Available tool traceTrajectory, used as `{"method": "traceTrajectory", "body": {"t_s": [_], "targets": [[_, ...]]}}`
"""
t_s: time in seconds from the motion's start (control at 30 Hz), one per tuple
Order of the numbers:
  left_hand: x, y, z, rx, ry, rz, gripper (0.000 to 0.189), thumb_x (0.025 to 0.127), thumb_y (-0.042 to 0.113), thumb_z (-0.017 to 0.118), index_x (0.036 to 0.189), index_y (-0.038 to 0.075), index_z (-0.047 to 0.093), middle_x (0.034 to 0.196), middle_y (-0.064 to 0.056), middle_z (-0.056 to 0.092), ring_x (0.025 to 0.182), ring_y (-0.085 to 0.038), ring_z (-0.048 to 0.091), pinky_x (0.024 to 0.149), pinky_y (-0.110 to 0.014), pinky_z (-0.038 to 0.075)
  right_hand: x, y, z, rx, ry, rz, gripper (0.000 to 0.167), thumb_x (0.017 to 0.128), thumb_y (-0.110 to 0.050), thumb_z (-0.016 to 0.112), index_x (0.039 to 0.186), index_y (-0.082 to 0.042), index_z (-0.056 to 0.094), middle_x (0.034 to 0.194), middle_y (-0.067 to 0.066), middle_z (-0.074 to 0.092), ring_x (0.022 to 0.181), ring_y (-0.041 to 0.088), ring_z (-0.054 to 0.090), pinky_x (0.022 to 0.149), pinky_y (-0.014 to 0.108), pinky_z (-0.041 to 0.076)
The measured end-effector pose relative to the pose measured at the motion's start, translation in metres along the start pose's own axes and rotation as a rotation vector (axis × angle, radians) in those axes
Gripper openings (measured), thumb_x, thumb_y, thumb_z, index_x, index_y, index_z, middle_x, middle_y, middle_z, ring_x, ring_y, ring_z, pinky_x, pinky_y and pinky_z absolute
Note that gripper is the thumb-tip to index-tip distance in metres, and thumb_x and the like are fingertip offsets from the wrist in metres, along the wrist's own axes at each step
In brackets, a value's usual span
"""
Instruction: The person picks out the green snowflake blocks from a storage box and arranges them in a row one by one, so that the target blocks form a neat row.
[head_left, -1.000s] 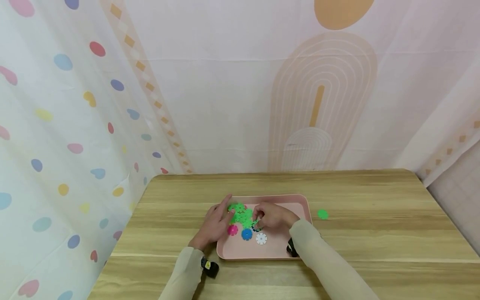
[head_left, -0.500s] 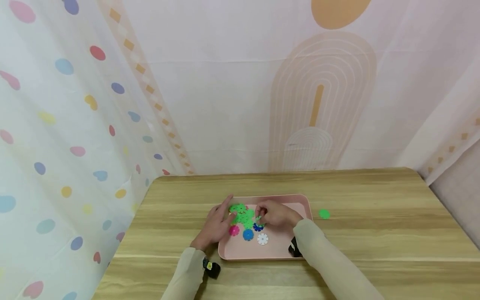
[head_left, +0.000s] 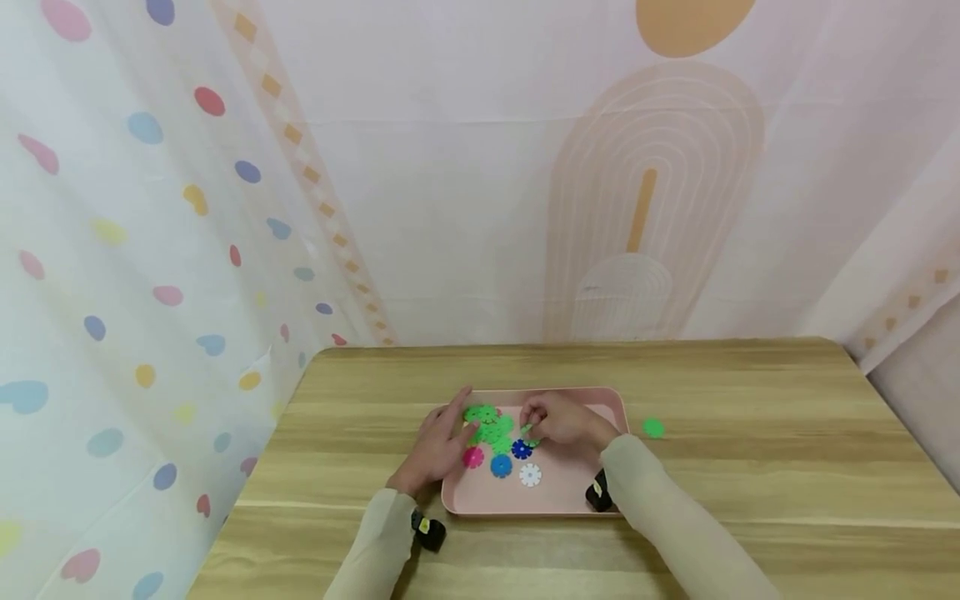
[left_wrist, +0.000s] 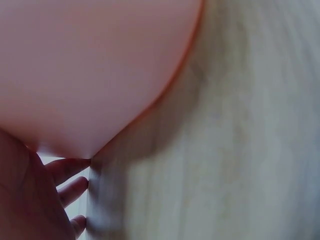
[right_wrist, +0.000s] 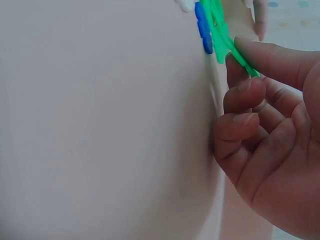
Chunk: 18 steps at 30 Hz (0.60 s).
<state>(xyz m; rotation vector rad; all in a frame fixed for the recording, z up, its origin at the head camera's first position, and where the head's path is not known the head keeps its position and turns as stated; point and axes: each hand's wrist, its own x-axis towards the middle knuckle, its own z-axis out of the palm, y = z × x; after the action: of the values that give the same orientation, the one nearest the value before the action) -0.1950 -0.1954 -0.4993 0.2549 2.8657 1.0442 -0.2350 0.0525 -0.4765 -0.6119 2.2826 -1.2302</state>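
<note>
A pink tray holds a heap of green snowflake discs. In front of the heap lie a pink disc, a light blue disc, a dark blue disc and a white disc. My right hand is over the tray's middle. Its thumb and index finger pinch a green snowflake disc, seen edge-on in the right wrist view. Fairly straight fingers of my left hand lie along the tray's left rim, the thumb beside the heap. In the left wrist view its fingers show beyond the rim.
A lone green disc lies on the wooden table, right of the tray. A patterned curtain hangs behind the table and along its left side. Black wrist cameras sit on both wrists.
My right hand has drawn slightly right, away from the heap, with a green disc in its pinch; the dark blue disc is now uncovered. The left hand keeps its place at the rim.
</note>
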Motion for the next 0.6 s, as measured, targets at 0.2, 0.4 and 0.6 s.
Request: {"method": "traceTrajectory", "body": {"t_s": [0.2,0.4,0.6], "targets": [[0.002,-0.002,0.001,0.003,-0.001,0.007,0.064,0.102,0.037,0.051,0.159,0.024,0.024,0.155,-0.011,0.041,0.141,-0.041,0.031,0.11,-0.067,0.029,-0.011,-0.008,-0.008,0.054,0.015,0.051,0.011,0.09,0.001,0.066,0.095,-0.008,0.064,0.08,0.003,0.053,0.072,0.016,0.049,0.065,0.026,0.041],[0.0,-0.002,0.0,-0.001,-0.007,-0.003,0.064,0.102,0.037,0.051,0.159,0.026,0.023,0.155,-0.011,0.041,0.141,-0.041,0.03,0.11,-0.067,0.029,-0.023,-0.01,-0.017,0.059,0.032,-0.006,0.011,0.089,0.001,0.065,0.098,-0.005,0.065,0.084,0.004,0.062,0.069,0.015,0.053,0.062,0.024,0.047],[0.001,-0.003,0.001,-0.005,-0.01,-0.017,0.064,0.102,0.037,0.051,0.159,0.028,0.023,0.156,-0.011,0.039,0.143,-0.041,0.028,0.11,-0.067,0.028,-0.032,-0.014,-0.028,0.035,0.077,-0.03,0.011,0.089,-0.005,0.071,0.098,-0.005,0.065,0.082,0.002,0.059,0.065,0.015,0.053,0.058,0.023,0.047]]}}
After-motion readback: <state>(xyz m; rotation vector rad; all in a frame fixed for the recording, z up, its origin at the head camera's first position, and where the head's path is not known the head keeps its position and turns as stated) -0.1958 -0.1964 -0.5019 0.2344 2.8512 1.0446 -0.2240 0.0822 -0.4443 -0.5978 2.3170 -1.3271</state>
